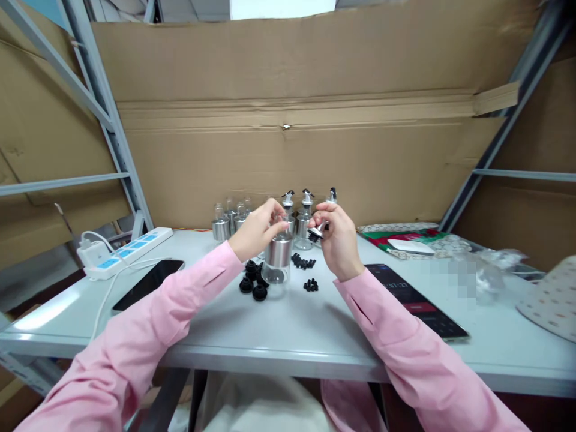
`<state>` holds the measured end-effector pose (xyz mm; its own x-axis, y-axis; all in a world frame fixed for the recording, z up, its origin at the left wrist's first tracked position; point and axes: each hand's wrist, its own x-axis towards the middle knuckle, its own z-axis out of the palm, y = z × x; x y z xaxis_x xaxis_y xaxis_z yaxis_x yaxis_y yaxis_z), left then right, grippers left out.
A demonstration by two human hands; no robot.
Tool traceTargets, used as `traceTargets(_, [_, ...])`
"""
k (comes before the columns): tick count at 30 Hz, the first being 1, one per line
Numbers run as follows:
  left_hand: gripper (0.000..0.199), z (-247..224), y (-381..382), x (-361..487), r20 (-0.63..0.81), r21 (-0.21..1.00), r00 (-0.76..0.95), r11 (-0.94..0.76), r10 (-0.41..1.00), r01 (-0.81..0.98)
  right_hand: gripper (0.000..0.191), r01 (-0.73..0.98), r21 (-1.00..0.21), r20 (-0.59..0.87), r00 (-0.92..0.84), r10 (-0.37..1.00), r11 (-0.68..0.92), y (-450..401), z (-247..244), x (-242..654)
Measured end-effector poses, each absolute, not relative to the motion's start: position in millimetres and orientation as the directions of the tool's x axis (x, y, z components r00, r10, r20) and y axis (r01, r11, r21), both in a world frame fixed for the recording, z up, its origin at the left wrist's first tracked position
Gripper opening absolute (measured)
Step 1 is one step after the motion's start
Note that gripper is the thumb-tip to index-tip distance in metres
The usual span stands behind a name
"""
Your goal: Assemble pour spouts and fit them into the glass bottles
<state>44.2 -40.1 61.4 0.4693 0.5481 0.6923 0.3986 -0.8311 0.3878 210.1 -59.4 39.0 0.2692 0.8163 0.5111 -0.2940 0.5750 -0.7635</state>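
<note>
My left hand (258,230) is closed around the neck of a glass bottle (279,252) with a metal sleeve, standing upright on the table. In my right hand (337,243), raised to the right of the bottle, is a metal pourer spout (317,230) with a dark base, tilted and pinched between the fingers. The spout is apart from the bottle. Black rubber stoppers (260,292) lie by the bottle's left side. To its right are small black pieces (303,262) and a group of smaller black caps (310,285).
Behind my hands stand bottles with pourers (306,201); bottles without them (221,228) stand at back left. A power strip (135,249) and dark phone (150,283) lie left, another phone (416,300) right. Clear plastic bags (492,270) lie farther right. Cardboard (288,162) walls the back.
</note>
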Motion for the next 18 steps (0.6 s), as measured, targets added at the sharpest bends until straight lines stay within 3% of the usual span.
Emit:
traceTargets(8, [0.009,50,-73,49,0.688,0.394,0.549,-0.879,0.475,0.268,0.011,-0.353,-0.711,0.565,0.227,0.793,0.608,-77,64,201])
traceTargets(14, [0.008,49,-77,49,0.718,0.338,0.546,-0.902,0.431,0.268,0.008,-0.26,-0.683,0.648,0.213,0.731,0.682,-86,77,196])
traceTargets(18, [0.008,49,-81,49,0.693,0.383,0.564,-0.892,0.449,0.239,0.005,-0.265,-0.67,0.674,0.172,0.718,0.693,-93,80,191])
